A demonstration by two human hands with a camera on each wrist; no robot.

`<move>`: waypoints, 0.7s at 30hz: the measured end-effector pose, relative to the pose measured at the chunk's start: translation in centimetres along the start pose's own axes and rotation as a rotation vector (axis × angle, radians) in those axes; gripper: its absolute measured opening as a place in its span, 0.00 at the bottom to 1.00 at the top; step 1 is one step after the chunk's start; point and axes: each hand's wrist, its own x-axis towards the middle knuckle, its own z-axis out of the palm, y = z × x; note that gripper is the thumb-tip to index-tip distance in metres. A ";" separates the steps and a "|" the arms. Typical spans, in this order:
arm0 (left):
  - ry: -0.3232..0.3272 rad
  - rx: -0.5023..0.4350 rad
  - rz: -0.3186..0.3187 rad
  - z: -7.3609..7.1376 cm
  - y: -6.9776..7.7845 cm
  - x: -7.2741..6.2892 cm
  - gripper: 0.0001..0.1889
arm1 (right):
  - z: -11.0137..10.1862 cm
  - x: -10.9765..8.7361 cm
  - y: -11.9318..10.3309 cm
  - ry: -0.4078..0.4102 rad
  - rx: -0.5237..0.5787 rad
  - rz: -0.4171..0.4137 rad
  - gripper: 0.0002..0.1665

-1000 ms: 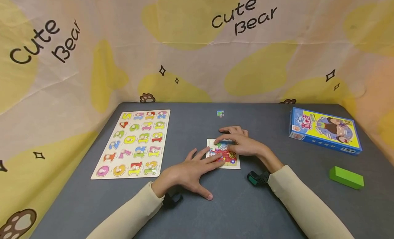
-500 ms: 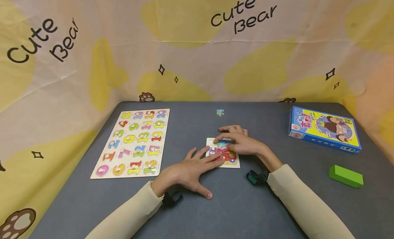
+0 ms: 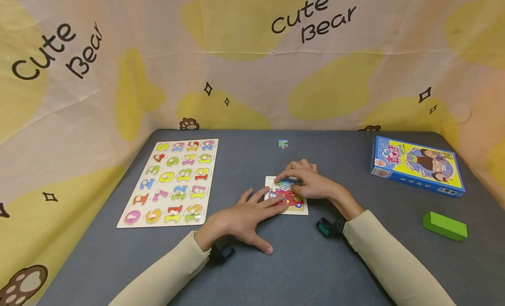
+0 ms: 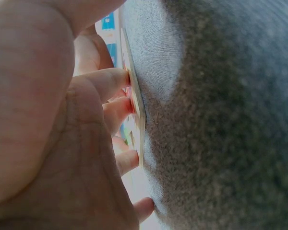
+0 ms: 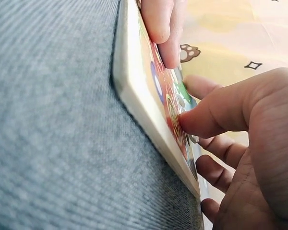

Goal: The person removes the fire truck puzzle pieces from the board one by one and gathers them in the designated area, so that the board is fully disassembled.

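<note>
A small jigsaw puzzle (image 3: 296, 205) with a red vehicle picture and a pale wooden border lies on the table. My left hand (image 3: 246, 218) is spread out, and several of its fingertips press on the puzzle's left and lower part; its thumb rests out on the table. In the left wrist view those fingers (image 4: 116, 112) stand on the board's face. My right hand (image 3: 311, 183) reaches in from the right, thumb and index finger on either side of a blue-green jigsaw piece (image 3: 286, 185) in the upper part. Its other fingers are bent beyond the top edge.
A number board (image 3: 167, 183) with knobbed numerals lies to the left. One small jigsaw bit (image 3: 282, 144) sits at the back. On the right are a blue and yellow box (image 3: 418, 165) and a green block (image 3: 444, 226). A printed cloth (image 3: 244, 78) hangs behind the table.
The right hand's outer fingers have drawn in closer to its index finger. The left hand has stayed put on the puzzle. The view has shifted slightly.
</note>
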 end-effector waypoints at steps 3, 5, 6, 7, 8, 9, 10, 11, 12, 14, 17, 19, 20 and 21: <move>0.001 0.002 -0.002 0.0 0.0 0.0 0.57 | -0.1 0.0 -0.1 0.001 0.002 -0.011 0.27; 0.002 0.002 -0.002 0.0 0.0 -0.1 0.57 | -0.1 -0.1 0.0 0.004 -0.002 -0.012 0.27; 0.001 -0.001 -0.001 -0.1 0.1 -0.1 0.57 | -0.1 -0.1 0.0 0.006 -0.002 -0.011 0.28; 0.001 -0.002 -0.001 -0.1 0.1 -0.1 0.57 | -0.2 -0.1 0.1 0.010 -0.006 -0.010 0.28; 0.001 -0.003 0.000 -0.1 0.1 -0.1 0.57 | -0.2 -0.2 0.1 0.014 -0.005 -0.011 0.28; 0.001 -0.003 0.001 -0.1 0.1 -0.1 0.57 | -0.2 -0.3 0.2 0.018 0.000 -0.011 0.28; 0.000 -0.003 0.001 -0.1 0.2 -0.1 0.57 | -0.3 -0.3 0.2 0.021 0.004 -0.009 0.27; 0.000 -0.004 0.002 -0.1 0.2 -0.1 0.57 | -0.3 -0.3 0.2 0.023 0.007 -0.011 0.27; 0.001 -0.004 0.004 -0.1 0.2 -0.1 0.57 | -0.4 -0.4 0.2 0.025 0.009 -0.014 0.26; 0.006 -0.002 0.006 -0.1 0.1 -0.1 0.57 | -0.4 -0.4 0.2 0.028 0.013 -0.025 0.24; 0.010 -0.003 0.008 0.0 0.1 -0.1 0.57 | -0.5 -0.4 0.3 0.030 0.005 -0.036 0.23; 0.012 0.001 0.007 0.0 0.1 -0.1 0.57 | -0.5 -0.4 0.3 0.029 -0.001 -0.044 0.23; 0.012 0.002 0.007 0.0 0.1 -0.1 0.57 | -0.6 -0.4 0.3 0.028 -0.005 -0.045 0.23; 0.012 0.004 0.006 0.0 0.2 -0.1 0.57 | -0.6 -0.4 0.4 0.027 -0.009 -0.045 0.23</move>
